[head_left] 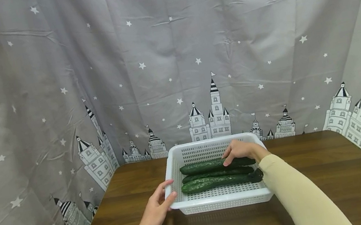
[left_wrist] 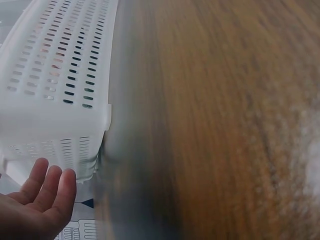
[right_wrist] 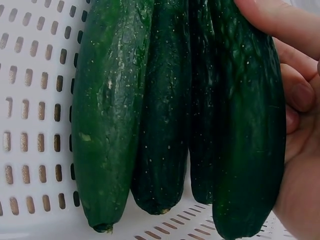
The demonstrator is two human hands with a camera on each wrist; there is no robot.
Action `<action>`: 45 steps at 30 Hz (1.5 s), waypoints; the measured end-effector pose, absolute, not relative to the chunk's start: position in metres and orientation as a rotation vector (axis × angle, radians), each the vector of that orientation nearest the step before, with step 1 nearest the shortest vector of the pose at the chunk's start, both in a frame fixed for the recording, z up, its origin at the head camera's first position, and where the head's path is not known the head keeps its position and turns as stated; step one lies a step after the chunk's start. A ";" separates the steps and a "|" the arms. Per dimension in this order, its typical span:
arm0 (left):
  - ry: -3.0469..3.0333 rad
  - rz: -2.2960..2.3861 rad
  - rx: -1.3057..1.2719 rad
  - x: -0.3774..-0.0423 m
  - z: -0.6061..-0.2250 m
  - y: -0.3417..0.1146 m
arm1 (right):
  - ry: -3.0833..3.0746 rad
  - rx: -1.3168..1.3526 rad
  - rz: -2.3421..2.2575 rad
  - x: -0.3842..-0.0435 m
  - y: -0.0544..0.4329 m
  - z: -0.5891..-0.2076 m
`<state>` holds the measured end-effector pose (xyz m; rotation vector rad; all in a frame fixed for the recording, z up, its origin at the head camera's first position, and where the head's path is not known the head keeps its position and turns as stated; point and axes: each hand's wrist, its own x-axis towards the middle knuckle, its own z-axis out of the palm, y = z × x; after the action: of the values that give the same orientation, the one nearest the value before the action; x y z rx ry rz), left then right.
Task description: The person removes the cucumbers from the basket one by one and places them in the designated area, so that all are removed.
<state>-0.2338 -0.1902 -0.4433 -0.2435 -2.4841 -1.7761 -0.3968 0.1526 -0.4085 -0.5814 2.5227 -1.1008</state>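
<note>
A white perforated plastic basket point(head_left: 223, 198) stands on the table with several dark green cucumbers point(head_left: 210, 183) lying side by side in it. My right hand point(head_left: 242, 150) reaches in from the right and grips the farthest cucumber point(right_wrist: 247, 125), thumb on one side and fingers curled at the other. In the right wrist view, other cucumbers point(right_wrist: 112, 115) lie close beside it. At the basket's near left, my left hand point(head_left: 154, 210) holds the rim, thumb and index finger over the edge. Its other fingers point(left_wrist: 65, 192) show against the outer end wall in the left wrist view.
Beneath the basket is a brown wood-grain table point(head_left: 134, 176), its surface running out to both sides. Behind it hangs a grey curtain point(head_left: 150, 105) printed with stars and castles, close to the table's back edge.
</note>
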 end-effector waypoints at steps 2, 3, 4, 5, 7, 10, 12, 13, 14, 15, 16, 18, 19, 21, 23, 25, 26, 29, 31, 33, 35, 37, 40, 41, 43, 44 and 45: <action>-2.490 -1.777 -0.254 -0.234 -0.443 -0.190 | 2.524 -0.585 -1.097 -0.396 0.153 -0.407; -2.489 -1.779 -0.259 -0.234 -0.444 -0.190 | 2.524 -0.581 -1.097 -0.396 0.153 -0.406; -2.489 -1.781 -0.263 -0.234 -0.444 -0.190 | 2.526 -0.575 -1.095 -0.396 0.154 -0.406; -2.490 -1.781 -0.265 -0.234 -0.444 -0.190 | 2.527 -0.568 -1.097 -0.397 0.154 -0.405; -2.492 -1.785 -0.262 -0.234 -0.444 -0.190 | 2.529 -0.562 -1.093 -0.398 0.156 -0.405; -2.490 -1.796 -0.259 -0.233 -0.445 -0.190 | 2.534 -0.567 -1.096 -0.399 0.159 -0.404; -2.489 -1.802 -0.257 -0.233 -0.445 -0.190 | 2.536 -0.575 -1.100 -0.400 0.160 -0.402; -2.488 -1.804 -0.258 -0.233 -0.445 -0.190 | 2.537 -0.583 -1.101 -0.400 0.161 -0.402; -2.489 -1.804 -0.259 -0.233 -0.445 -0.190 | 2.536 -0.586 -1.105 -0.400 0.162 -0.401; -2.489 -1.803 -0.259 -0.233 -0.445 -0.190 | 2.535 -0.592 -1.107 -0.400 0.162 -0.400; -2.489 -1.800 -0.258 -0.233 -0.445 -0.190 | 2.533 -0.594 -1.111 -0.400 0.163 -0.399; -2.491 -1.796 -0.254 -0.233 -0.446 -0.190 | 2.532 -0.600 -1.119 -0.400 0.164 -0.397; -2.491 -1.794 -0.253 -0.232 -0.445 -0.190 | 2.532 -0.601 -1.122 -0.399 0.164 -0.395; -2.493 -1.790 -0.248 -0.232 -0.445 -0.190 | 2.532 -0.608 -1.130 -0.399 0.165 -0.393; -2.493 -1.792 -0.242 -0.232 -0.445 -0.190 | 2.531 -0.615 -1.136 -0.399 0.167 -0.391; -2.492 -1.794 -0.240 -0.232 -0.445 -0.190 | 2.528 -0.619 -1.141 -0.399 0.168 -0.390; -2.493 -1.793 -0.239 -0.232 -0.444 -0.190 | 2.526 -0.622 -1.142 -0.399 0.169 -0.389; -2.493 -1.792 -0.236 -0.232 -0.445 -0.189 | 2.523 -0.608 -1.142 -0.399 0.171 -0.387; -2.495 -1.790 -0.237 -0.232 -0.445 -0.189 | 2.525 -0.603 -1.135 -0.399 0.172 -0.385; -2.496 -1.789 -0.239 -0.232 -0.446 -0.189 | 2.534 -0.605 -1.135 -0.399 0.173 -0.382; -2.495 -1.790 -0.241 -0.231 -0.446 -0.189 | 2.542 -0.611 -1.138 -0.399 0.175 -0.378; -2.497 -1.788 -0.244 -0.231 -0.446 -0.189 | 2.548 -0.625 -1.142 -0.399 0.178 -0.374; -2.496 -1.789 -0.244 -0.231 -0.446 -0.189 | 2.550 -0.627 -1.161 -0.399 0.182 -0.368; -2.494 -1.792 -0.241 -0.231 -0.446 -0.189 | 2.551 -0.624 -1.172 -0.399 0.183 -0.366; -2.490 -1.797 -0.237 -0.231 -0.445 -0.189 | 2.555 -0.635 -1.182 -0.399 0.185 -0.361; -2.487 -1.801 -0.236 -0.231 -0.445 -0.189 | 2.563 -0.631 -1.185 -0.399 0.186 -0.360; -2.484 -1.806 -0.235 -0.231 -0.444 -0.189 | 2.571 -0.632 -1.187 -0.399 0.188 -0.358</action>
<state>-0.2308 -0.1886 -0.4443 -0.2354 -2.4845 -1.8061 -0.3993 0.1875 -0.3578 -0.6319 2.5712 -1.1874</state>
